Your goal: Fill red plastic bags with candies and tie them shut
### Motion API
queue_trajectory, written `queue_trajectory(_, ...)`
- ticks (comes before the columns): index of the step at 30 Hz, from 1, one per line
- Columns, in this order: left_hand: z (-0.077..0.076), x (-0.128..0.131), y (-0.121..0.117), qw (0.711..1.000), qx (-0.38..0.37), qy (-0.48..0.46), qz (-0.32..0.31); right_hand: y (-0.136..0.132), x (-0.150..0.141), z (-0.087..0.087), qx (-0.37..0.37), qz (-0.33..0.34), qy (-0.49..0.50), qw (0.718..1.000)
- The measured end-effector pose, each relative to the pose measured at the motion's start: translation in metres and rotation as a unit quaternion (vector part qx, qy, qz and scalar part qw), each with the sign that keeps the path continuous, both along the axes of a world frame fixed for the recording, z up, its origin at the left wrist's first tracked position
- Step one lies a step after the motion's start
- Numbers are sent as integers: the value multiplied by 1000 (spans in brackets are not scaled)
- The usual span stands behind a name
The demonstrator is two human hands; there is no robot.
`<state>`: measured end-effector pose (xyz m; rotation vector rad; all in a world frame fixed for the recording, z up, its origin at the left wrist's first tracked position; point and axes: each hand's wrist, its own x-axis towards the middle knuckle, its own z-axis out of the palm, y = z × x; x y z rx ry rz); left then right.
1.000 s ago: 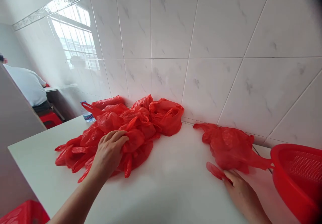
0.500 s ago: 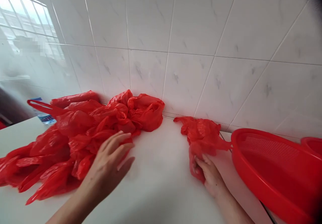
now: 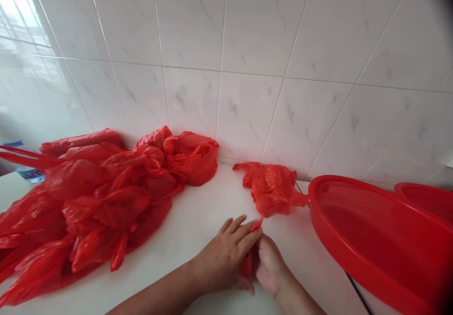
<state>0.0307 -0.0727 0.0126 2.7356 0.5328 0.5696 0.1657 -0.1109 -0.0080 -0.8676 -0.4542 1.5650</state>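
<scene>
My left hand [image 3: 226, 256] and my right hand [image 3: 271, 265] meet low in the middle of the view, just above the white tabletop. Between them is a red plastic bag [image 3: 247, 265], mostly hidden, with a thin tip poking out past the fingers. The left fingers lie over the bag and press against the right hand, whose fingers are largely covered. Just beyond, a small heap of crumpled red plastic bags [image 3: 272, 187] lies against the wall. Off to the left spreads a larger pile of red plastic bags [image 3: 116, 206].
A red plastic basket [image 3: 368, 258] with perforated walls stands at the right, a second red container [image 3: 424, 201] behind it. At the far left a clear bottle [image 3: 31, 173] is partly behind the bags. A tiled wall [image 3: 255, 112] bounds the table's back.
My left hand has moved right, from the large pile to my right hand. My right hand has drawn a red bag nearer and away from the small heap. The view has shifted right.
</scene>
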Motion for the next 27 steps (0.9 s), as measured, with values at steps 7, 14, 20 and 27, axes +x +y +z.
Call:
queue_trajectory(7,5,1,35,972,-135,-175,82,9,11,-1,162,23,-345,924)
queue_trajectory(14,-28,16,108,915,-209,-247,238,38,53,-15,223,-247,-721,607)
queue_trajectory(20,-34,36,146,889,-200,-240,335,51,64,-22,212,-253,-816,474)
queue_trajectory(27,-31,37,157,897,-169,-171,371,90,67,-19,202,-238,-871,379)
